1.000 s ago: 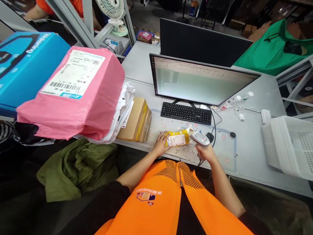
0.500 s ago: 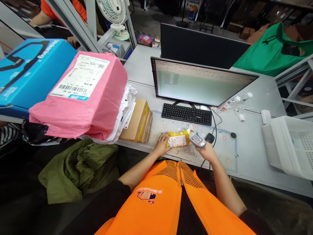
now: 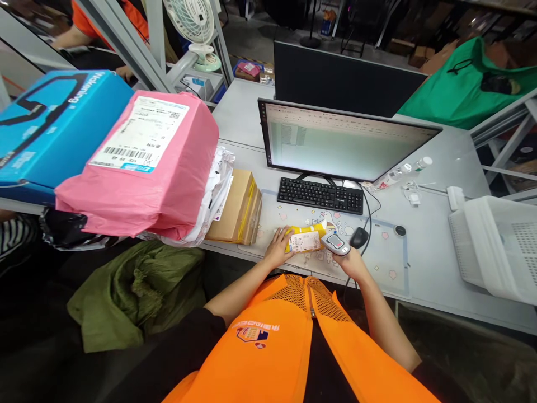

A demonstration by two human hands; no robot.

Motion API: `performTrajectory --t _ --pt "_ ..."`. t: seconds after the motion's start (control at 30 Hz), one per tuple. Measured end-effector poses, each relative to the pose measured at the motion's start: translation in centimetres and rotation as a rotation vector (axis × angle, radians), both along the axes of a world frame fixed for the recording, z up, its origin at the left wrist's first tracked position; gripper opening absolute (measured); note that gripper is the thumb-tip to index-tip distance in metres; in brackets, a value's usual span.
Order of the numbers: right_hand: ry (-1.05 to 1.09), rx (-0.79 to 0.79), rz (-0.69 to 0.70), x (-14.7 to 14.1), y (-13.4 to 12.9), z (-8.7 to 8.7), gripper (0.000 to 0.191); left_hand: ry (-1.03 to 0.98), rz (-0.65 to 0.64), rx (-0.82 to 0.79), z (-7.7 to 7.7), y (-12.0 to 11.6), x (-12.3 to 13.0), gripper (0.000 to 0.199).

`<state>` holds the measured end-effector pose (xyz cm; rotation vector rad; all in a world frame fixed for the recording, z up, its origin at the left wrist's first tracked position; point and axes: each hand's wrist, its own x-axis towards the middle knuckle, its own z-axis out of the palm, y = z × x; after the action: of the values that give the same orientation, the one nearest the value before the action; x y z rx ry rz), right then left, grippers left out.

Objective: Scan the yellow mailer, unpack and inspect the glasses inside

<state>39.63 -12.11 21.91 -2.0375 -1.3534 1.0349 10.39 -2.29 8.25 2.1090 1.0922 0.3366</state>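
A small yellow parcel [image 3: 304, 241] with a white printed label lies on the desk mat in front of the keyboard. My left hand [image 3: 278, 247] grips its left end, fingers over the edge. In my right hand [image 3: 351, 263] is a grey and white barcode scanner [image 3: 335, 243], its head at the parcel's right end and over part of it. My fingers wrap round the scanner's handle, which is mostly hidden beneath it. Just right of the scanner sits a black mouse [image 3: 358, 238].
A black keyboard [image 3: 320, 195] stands before a lit monitor [image 3: 348, 143]. On the left are a cardboard box [image 3: 230, 207], a pink parcel [image 3: 180, 162] and a blue box [image 3: 62, 123]. White plastic baskets [image 3: 482, 246] stand at right, near bottles [image 3: 392, 177]. Another person's orange sleeve [image 3: 86, 22] shows far left.
My right hand has shifted slightly left and down with the scanner, away from the mouse and nearer the parcel. My left hand and the parcel stay almost in place.
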Motion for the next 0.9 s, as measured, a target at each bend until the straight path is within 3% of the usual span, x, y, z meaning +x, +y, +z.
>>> performTrajectory --t 0.63,0.77,0.9 --pt "0.012 -0.025 -0.063 -0.2 -0.2 -0.3 0.054 0.020 0.012 -0.018 0.0 0.1 0.2 0.087" --pt "0.007 -0.029 -0.061 -0.5 -0.1 -0.1 0.051 0.070 0.053 -0.010 1.5 -0.2 0.6 0.087" --pt "-0.050 -0.026 -0.119 -1.6 -0.1 -0.1 0.054 0.003 0.118 -0.001 4.4 -1.1 1.9 0.078"
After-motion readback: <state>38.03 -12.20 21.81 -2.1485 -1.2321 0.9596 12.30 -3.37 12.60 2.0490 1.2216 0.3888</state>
